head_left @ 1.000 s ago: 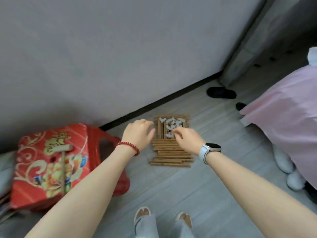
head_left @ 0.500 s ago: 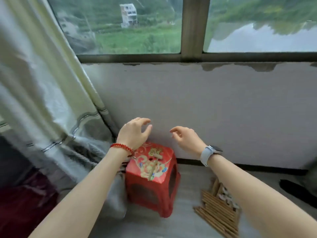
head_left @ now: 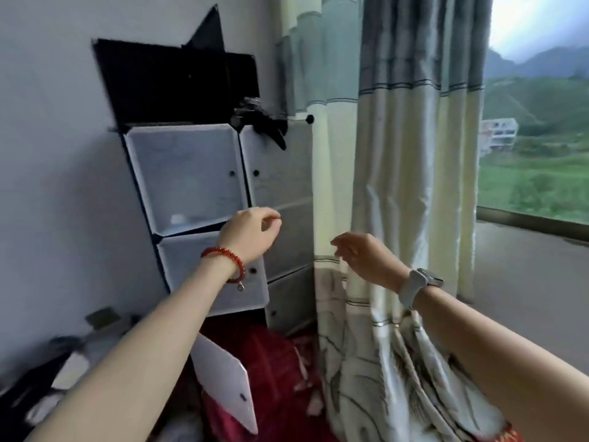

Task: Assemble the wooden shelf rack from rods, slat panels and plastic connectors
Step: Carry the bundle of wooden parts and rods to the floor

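Hanging in mid-air with nothing in them, both hands are raised in front of the person. The left hand [head_left: 251, 232] has its fingers loosely curled, thumb and forefinger tips near each other but pinching nothing that can be seen; a red bead bracelet [head_left: 227, 261] circles its wrist. The right hand [head_left: 366, 256] is relaxed too, fingers bent gently and pointing left, holding nothing, with a pale-strapped watch [head_left: 419, 285] on its wrist. The two hands are apart, with a gap of open air between them.

None of the rack's parts — rods, slat panels or plastic connectors — shows in this view, so their place relative to either hand cannot be told.

Behind the left hand stands a cube cabinet [head_left: 204, 199] with white translucent doors in black frames, set against a pale wall [head_left: 47, 154]. Black panels [head_left: 178, 81] rise above its top, and a dark bundle [head_left: 264, 122] sits on its upper right corner. Below the left forearm a loose white panel [head_left: 228, 390] leans tilted over red fabric [head_left: 264, 362]. Behind the right hand hangs a cream and grey-green curtain [head_left: 398, 154], its lower end bunched on the floor. At the far right a window [head_left: 535, 122] looks onto green hills and a pale building.
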A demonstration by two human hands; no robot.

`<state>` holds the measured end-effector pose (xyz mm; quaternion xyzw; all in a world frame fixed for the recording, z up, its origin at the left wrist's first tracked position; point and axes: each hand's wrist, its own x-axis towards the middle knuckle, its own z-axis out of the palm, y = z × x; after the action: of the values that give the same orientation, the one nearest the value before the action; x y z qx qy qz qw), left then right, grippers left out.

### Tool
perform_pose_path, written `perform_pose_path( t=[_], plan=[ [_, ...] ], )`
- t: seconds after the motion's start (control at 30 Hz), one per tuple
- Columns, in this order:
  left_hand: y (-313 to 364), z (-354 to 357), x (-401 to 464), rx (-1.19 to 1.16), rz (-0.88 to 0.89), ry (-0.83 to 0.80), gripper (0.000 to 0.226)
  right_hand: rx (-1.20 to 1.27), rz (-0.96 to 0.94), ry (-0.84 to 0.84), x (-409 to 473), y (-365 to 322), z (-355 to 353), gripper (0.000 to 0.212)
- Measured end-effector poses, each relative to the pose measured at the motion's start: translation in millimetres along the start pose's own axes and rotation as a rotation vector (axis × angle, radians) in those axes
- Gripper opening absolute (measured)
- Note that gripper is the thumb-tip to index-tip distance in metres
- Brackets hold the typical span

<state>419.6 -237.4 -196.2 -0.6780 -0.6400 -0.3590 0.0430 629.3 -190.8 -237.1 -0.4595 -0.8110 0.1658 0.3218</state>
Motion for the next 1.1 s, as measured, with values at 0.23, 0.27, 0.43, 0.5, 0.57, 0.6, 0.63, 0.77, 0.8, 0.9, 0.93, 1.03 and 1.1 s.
perform_pose_path(
  t=[0.23,0.27,0.43,0.5,0.57,0.6,0.63,0.77,0.8,0.9,0.93,1.03,1.1],
  plan=[
    [-171,-149,39,0.171,-0.118,0.176,0.022,0.130,-0.203,0.015,154,-160,115,0.025],
    [-192,-168,46,0.203,-0.137,0.195,0.023,0.146,-0.231,0.009,175,-181,129,0.026],
    [-282,-233,91,0.274,-0.190,0.302,0.024,0.187,-0.354,0.013,265,-266,180,0.027],
    [-310,-245,109,0.290,-0.204,0.331,0.024,0.192,-0.398,0.042,298,-289,196,0.028],
    [-337,-257,129,0.301,-0.204,0.347,0.024,0.182,-0.446,0.073,332,-313,212,0.028],
    [-352,-263,141,0.313,-0.201,0.358,0.024,0.173,-0.476,0.096,352,-325,220,0.028],
    [-366,-268,152,0.321,-0.190,0.374,0.024,0.168,-0.508,0.121,369,-336,228,0.029],
    [-423,-286,188,0.371,-0.171,0.437,0.024,0.120,-0.637,0.221,427,-373,262,0.031],
    [-440,-291,197,0.391,-0.180,0.441,0.024,0.095,-0.681,0.244,441,-381,273,0.031],
    [-482,-311,218,0.439,-0.214,0.457,0.024,-0.050,-0.801,0.296,472,-406,299,0.032],
    [-498,-318,225,0.440,-0.225,0.474,0.024,-0.113,-0.855,0.319,484,-415,310,0.032],
    [-541,-329,239,0.428,-0.260,0.515,0.026,-0.292,-0.959,0.309,512,-437,345,0.035],
    [-568,-331,247,0.424,-0.278,0.506,0.026,-0.386,-0.908,0.231,529,-443,367,0.038]
  ],
)
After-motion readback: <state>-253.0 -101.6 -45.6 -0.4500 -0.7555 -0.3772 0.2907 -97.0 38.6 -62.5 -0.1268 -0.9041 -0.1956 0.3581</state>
